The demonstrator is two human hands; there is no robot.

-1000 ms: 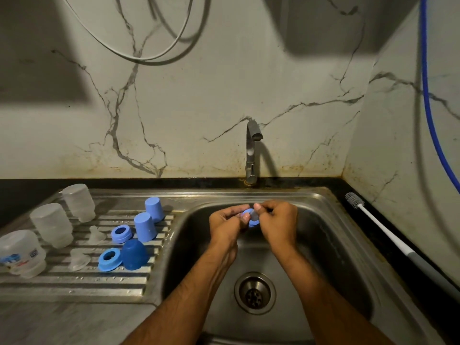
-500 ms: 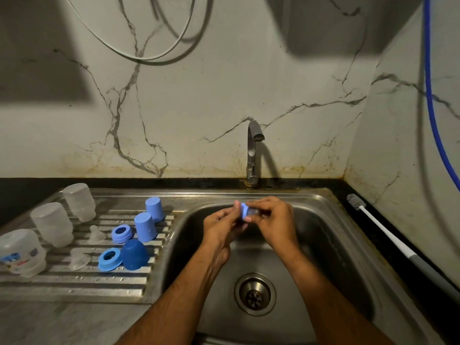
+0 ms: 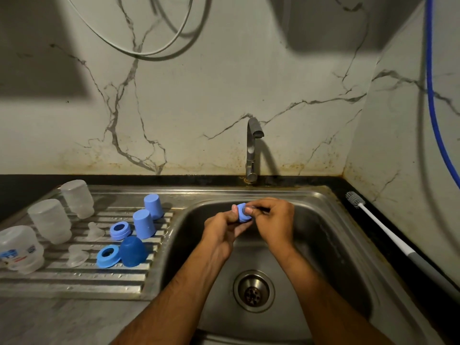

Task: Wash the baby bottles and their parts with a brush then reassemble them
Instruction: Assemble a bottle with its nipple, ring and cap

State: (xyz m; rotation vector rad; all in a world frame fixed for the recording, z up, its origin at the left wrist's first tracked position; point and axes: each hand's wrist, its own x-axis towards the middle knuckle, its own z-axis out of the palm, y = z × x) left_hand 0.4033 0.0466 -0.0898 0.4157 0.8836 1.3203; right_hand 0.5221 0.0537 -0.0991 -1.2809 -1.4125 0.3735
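both hands meet over the sink basin (image 3: 331,245), just in front of the tap (image 3: 252,148). the left hand (image 3: 221,229) pinches a light blue collar ring (image 3: 242,213) between thumb and fingertips, and the right hand (image 3: 272,221) curls its fingers onto the same ring from the other side — whether a clear teat sits in it is too small to tell. the drain (image 3: 253,291) lies nearer the camera than the hands.

left of the basin, on the ribbed draining surface (image 3: 74,275), the other parts are laid out. three translucent bottle bodies stand mouth-down in a row running away from the tap: the far bottle (image 3: 77,198), the middle bottle (image 3: 49,220) and the printed bottle (image 3: 18,247) nearest the left edge. closer to the basin stand two light blue caps (image 3: 143,223) upside down, a dark blue cap (image 3: 132,250), a light blue ring (image 3: 120,230) and a brighter blue ring (image 3: 107,256) touching the dark cap. two clear teats (image 3: 95,231) lie between the rings and the bottles.

right of the basin, a bottle brush (image 3: 373,222) with a white handle lies along the dark counter edge — bristles toward the wall.
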